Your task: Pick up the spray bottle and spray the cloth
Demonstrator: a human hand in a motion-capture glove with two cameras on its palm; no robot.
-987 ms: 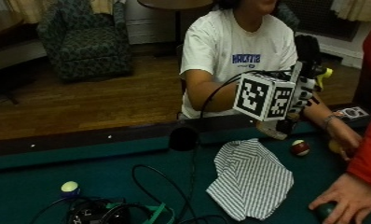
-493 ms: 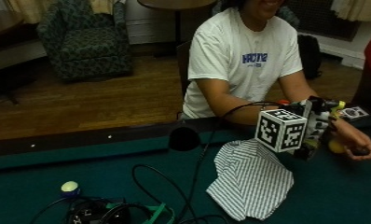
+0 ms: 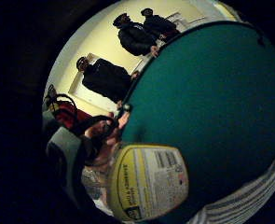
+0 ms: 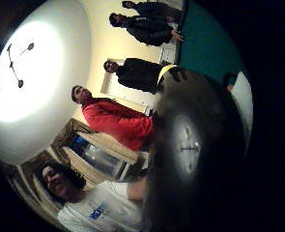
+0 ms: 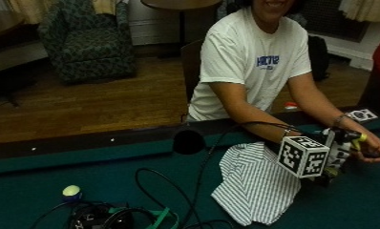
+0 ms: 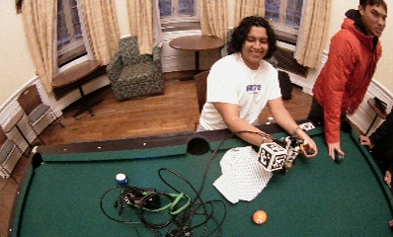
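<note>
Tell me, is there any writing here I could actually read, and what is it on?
Bottle label: printed lines and a barcode, too blurred to read.
T-shirt: blue lettering on the chest, too blurred to read.
Nothing else bears text.

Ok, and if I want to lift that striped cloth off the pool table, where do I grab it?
Probably pinch the striped cloth at its near corner, coming down from above, away from the gloved right hand. It lies flat on the green table, so only a corner or edge gives a grip.
</note>
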